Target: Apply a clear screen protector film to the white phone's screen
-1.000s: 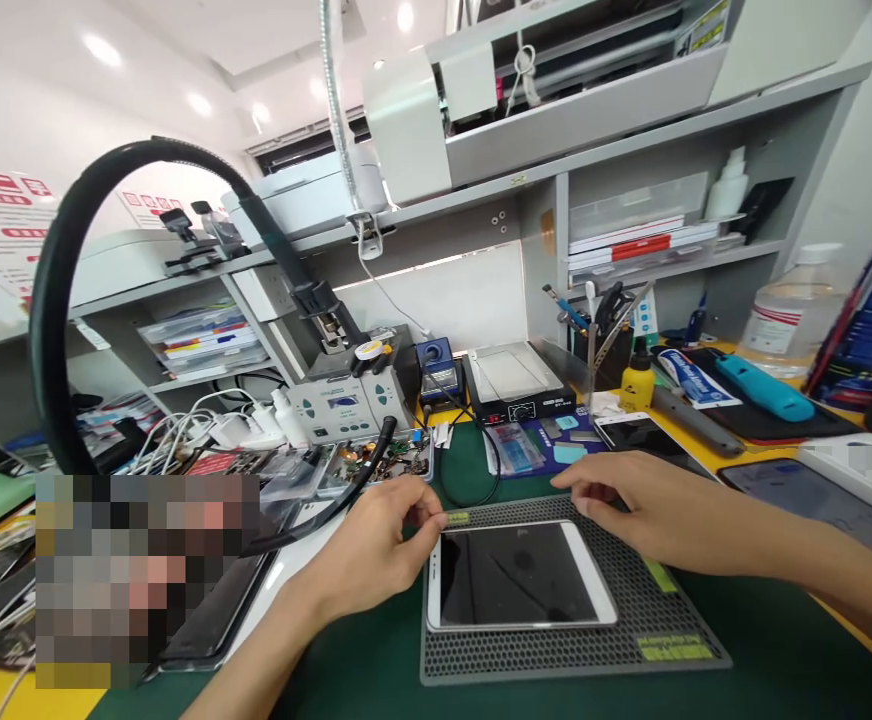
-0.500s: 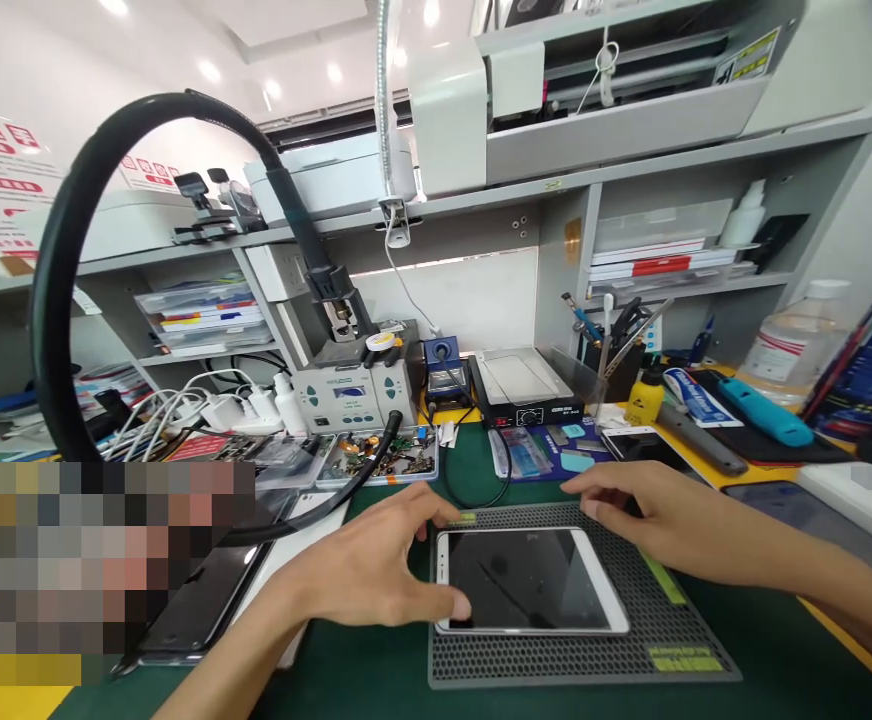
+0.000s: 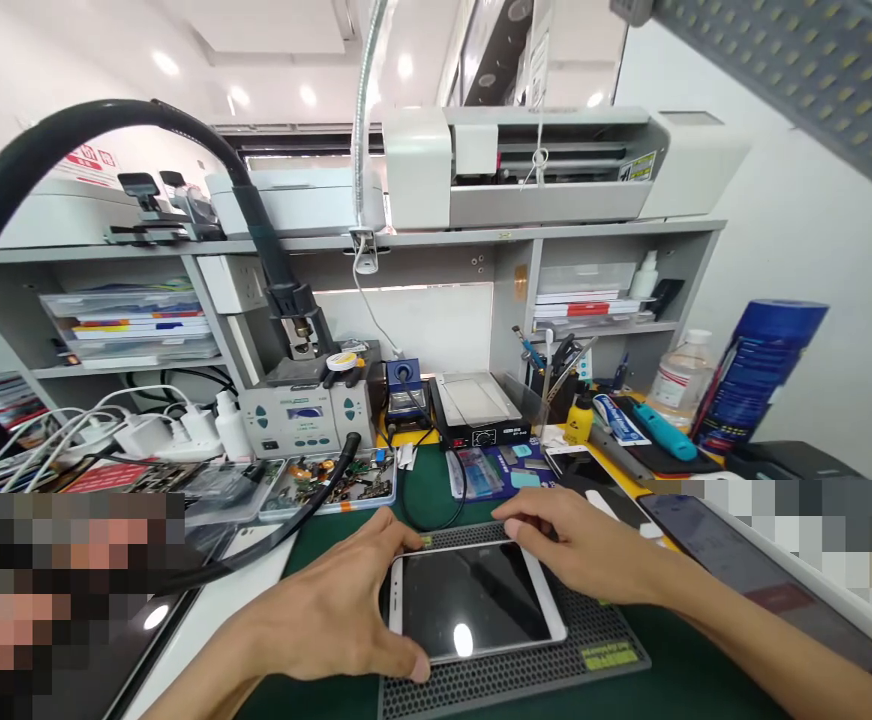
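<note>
A white-framed tablet [image 3: 473, 597] with a dark, glossy screen lies face up on a grey perforated mat [image 3: 515, 680]. My left hand [image 3: 346, 605] spans the tablet's left end, its thumb at the near edge and its forefinger by the far corner. At the far right corner is my right hand [image 3: 578, 540], with bent fingers and a gap between forefinger and thumb. Whether the right fingertips press on the tablet is hard to tell.
A rework station [image 3: 305, 415] with a thick black hose stands behind, next to a tray of small parts [image 3: 331, 485]. To the right lie a dark-screened device [image 3: 751, 570] and a yellow bottle [image 3: 578, 418]. At the upper right hangs an LED lamp [image 3: 803, 80].
The camera view has turned right and tilted, bringing the lamp into view. My right hand has come closer to the tablet's far right corner. My left hand stays at the left end.
</note>
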Demonstrator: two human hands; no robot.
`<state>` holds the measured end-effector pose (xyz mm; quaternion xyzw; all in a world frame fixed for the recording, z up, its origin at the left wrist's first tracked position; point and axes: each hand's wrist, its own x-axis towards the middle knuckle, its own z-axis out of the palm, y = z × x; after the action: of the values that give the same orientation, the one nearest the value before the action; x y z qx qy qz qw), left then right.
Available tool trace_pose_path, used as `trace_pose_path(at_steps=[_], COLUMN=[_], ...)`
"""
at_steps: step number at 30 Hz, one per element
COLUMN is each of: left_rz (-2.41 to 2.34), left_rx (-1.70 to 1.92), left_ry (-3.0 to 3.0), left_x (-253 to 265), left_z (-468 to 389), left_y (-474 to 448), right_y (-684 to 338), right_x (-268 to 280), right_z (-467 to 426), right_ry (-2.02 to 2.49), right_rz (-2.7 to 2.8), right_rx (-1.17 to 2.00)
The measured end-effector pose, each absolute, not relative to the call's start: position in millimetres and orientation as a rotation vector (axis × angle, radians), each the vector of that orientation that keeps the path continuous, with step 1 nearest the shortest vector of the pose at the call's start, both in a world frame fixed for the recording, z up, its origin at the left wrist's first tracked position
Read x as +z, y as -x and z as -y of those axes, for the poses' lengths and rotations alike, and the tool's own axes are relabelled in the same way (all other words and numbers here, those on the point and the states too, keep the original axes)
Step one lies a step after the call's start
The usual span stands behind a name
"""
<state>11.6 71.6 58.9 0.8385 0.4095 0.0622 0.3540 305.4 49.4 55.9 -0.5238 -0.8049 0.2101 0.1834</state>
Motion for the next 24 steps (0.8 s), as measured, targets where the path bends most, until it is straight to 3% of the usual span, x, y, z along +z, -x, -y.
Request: trace_pose_path(at_steps=[11,24], left_rz=[-1.098,-1.111], left_rx=[0.169,0.156], left_ry=[-2.145,-2.16], left_x=[66.9,70.9], left_z=[-61.2,-55.1], left_y=[-16.2,-17.6], right_y=[-301.3,-283.2], right_x=[58.7,42.4], right_z=[-49.8,-62.1], right_ry=[1.256,1.396], right_rz=[2.146,1.898], right_rx=[1.181,1.246])
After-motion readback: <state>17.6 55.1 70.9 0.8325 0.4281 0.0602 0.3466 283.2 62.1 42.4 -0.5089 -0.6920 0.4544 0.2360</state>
